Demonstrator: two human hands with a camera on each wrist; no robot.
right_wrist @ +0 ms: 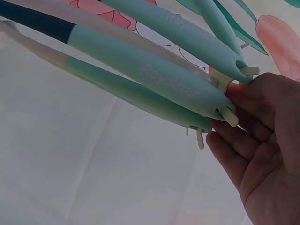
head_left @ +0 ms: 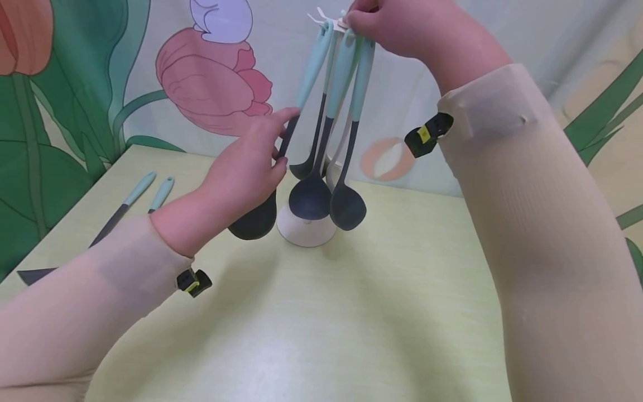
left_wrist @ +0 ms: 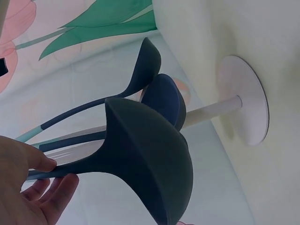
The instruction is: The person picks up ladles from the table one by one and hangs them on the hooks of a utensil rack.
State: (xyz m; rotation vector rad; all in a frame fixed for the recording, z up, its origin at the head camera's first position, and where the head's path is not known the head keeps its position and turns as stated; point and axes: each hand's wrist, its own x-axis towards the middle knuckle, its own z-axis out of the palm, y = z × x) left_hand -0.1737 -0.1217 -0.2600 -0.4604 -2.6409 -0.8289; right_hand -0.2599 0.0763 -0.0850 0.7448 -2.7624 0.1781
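A round white base (head_left: 307,233) and upright post (left_wrist: 213,112) carry a utensil stand with hooks (head_left: 321,14) at its top. My left hand (head_left: 246,162) pinches the dark lower handle of a ladle (left_wrist: 150,154), whose mint upper end reaches the hooks; whether a hook bears it I cannot tell. At the stand's top, my right hand (head_left: 407,22) grips the hub, fingers behind the mint handles (right_wrist: 173,86). Several utensils hang there, among them a dark ladle (head_left: 310,196) in front and a dark spoon (head_left: 348,206) at the right.
On the table's left lie two mint-handled utensils (head_left: 140,188) (head_left: 162,193), partly behind my left forearm. A dark blade end (head_left: 35,276) shows past the sleeve. A flower-printed cloth (head_left: 216,78) hangs behind the pale table (head_left: 427,251).
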